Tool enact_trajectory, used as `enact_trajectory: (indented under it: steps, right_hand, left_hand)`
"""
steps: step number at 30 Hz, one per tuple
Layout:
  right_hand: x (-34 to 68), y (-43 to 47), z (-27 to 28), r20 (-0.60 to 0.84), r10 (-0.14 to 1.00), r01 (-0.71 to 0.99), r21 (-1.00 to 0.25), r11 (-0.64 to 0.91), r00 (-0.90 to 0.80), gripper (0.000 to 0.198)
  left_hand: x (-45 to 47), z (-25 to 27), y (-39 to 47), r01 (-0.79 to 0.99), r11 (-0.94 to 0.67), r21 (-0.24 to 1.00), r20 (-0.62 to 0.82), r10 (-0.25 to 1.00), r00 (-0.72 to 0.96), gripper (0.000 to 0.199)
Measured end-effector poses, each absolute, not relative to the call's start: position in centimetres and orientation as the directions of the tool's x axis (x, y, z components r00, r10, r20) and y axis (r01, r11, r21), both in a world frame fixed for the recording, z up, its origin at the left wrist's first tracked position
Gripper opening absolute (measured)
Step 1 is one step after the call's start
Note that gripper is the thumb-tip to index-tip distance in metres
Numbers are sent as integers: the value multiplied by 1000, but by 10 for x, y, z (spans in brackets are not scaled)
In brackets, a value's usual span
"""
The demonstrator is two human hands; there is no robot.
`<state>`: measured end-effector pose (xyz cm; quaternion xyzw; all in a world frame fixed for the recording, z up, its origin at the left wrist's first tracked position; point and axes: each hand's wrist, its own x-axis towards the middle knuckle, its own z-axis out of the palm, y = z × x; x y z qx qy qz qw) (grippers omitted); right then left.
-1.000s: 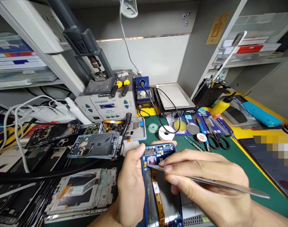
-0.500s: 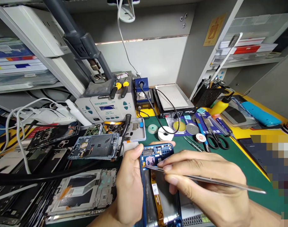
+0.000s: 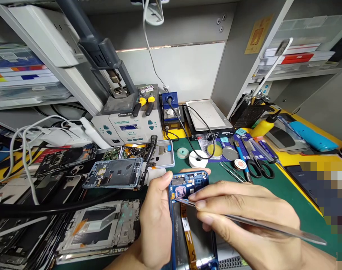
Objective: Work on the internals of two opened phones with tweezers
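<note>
My left hand [image 3: 156, 221] is closed around the left side and top of a blue phone frame [image 3: 199, 180], which is opened up so its inside faces me. An orange flex cable [image 3: 191, 247] with a white label runs down the middle of the frame. My right hand [image 3: 252, 221] pinches metal tweezers [image 3: 275, 226] between thumb and fingers. Their tips reach the upper left inside of the frame, beside a small gold connector [image 3: 173, 195]. Whether the tips grip anything is too small to tell. A pinkish patch [image 3: 180, 192] lies just above the tips.
Phone frames [image 3: 114, 174] and stacked phone parts [image 3: 100, 225] cover the left side. Behind stands a soldering station [image 3: 127, 127]. A white spool [image 3: 198, 159], scissors [image 3: 258, 168] and more tweezers [image 3: 230, 170] lie on the green mat [image 3: 289, 202]. A black cable [image 3: 53, 210] crosses the left.
The view has shifted slightly, so everything sits a little further right. The tweezers' rear end shows more of its flat side; their tips stay near the gold connector.
</note>
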<state>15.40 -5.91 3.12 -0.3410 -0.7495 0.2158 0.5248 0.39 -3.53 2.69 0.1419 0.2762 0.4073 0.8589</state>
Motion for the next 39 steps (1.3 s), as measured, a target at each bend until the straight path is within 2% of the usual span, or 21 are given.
enact_trajectory:
  steps: [4,9,15,18,25,39]
  right_hand:
    - [156,-61,33,646,727,311,-659,685,-233,25]
    - [155,-61,34,648,722,305,-655,691,-244,26]
    - [156,-58,34,649,712,323,-636,701,-268,26]
    - [154,-58,34,647,730,291,-670,683,-221,25]
    - [154,-59,35,645,732,300,-669,680,-222,21]
    - [154,-60,36,647,729,304,-664,683,-224,31]
  left_hand:
    - [3,28,-37,-646,578,499,-449,810,378,47]
    - [0,27,-40,-654,587,476,-487,796,359,37]
    - [-5,21,-42,-659,603,450,-452,790,414,39]
    - [-4,21,-43,-660,618,428,-452,778,436,42]
    - [-7,18,-40,-637,609,472,-451,788,419,43]
    - [-9,17,-41,-639,607,472,-420,792,443,40]
